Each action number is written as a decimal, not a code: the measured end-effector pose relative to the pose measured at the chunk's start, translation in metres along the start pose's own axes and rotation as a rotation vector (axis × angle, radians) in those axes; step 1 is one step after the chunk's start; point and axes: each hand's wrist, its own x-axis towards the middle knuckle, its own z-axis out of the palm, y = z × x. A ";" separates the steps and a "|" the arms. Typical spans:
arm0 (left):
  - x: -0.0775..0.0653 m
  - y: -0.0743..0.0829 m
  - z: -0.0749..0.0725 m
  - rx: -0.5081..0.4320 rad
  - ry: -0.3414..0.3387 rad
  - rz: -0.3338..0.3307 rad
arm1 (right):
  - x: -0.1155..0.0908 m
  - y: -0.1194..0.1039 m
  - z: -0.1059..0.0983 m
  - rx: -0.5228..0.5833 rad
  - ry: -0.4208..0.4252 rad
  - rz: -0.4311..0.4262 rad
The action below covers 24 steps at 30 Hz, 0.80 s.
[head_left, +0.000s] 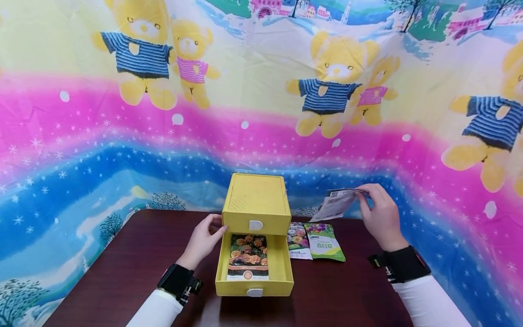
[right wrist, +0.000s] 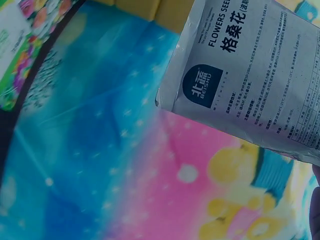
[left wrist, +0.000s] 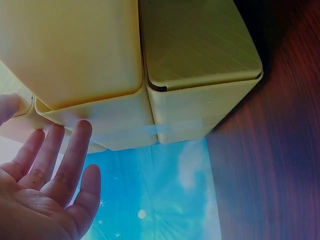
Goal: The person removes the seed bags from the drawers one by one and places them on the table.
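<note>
A yellow two-drawer box (head_left: pixel 257 193) stands on the table, its lower drawer (head_left: pixel 282 268) pulled out. Inside that drawer lies a seed packet with orange flowers (head_left: pixel 247 256). My left hand (head_left: pixel 204 240) is at the box's left side, thumb by the front corner; in the left wrist view its fingers (left wrist: pixel 75 155) are fairly straight, tips right at the yellow wall. Raised at the right, my right hand (head_left: pixel 381 218) pinches a seed packet (head_left: pixel 335 204) by its edge. The right wrist view shows this packet's printed back (right wrist: pixel 250 75), headed "FLOWERS SEE…".
Right of the box, two more seed packets lie side by side on the dark wood table (head_left: pixel 327 290): one with pale flowers (head_left: pixel 299 240), one green and white (head_left: pixel 327 243). A cloth with teddy bears (head_left: pixel 261 136) hangs behind the table and along its sides.
</note>
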 end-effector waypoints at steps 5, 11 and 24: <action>0.000 0.000 0.000 -0.008 -0.006 -0.003 | -0.018 0.017 -0.001 -0.049 0.004 0.051; 0.000 -0.001 0.000 -0.017 -0.001 -0.002 | -0.051 0.054 0.007 -0.061 -0.011 0.111; -0.001 -0.001 0.001 -0.025 0.004 -0.006 | -0.178 0.221 0.073 -0.235 -0.008 0.193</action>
